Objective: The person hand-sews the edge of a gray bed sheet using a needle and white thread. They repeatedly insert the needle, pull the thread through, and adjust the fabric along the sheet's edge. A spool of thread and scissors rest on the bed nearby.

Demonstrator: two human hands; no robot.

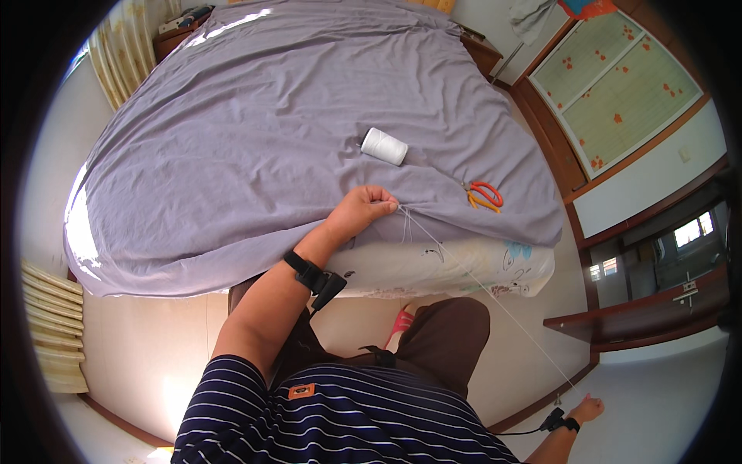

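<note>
My left hand pinches the edge of a lavender-grey cloth spread over the bed. White thread runs taut from that pinched spot to my right hand, far out at the lower right with its fingers closed on the thread's end. Whether a needle is in those fingers is too small to tell. Short loose thread ends dangle just right of my left fingertips. A large spool of white thread lies on its side on the cloth. Scissors with red and orange handles rest to its right.
Below the cloth's edge shows a white flower-patterned cover on the bed's side. A wooden door with a lever handle stands at right, near a wardrobe with flowered panels. Curtains hang at left. Nightstands flank the bed's far end.
</note>
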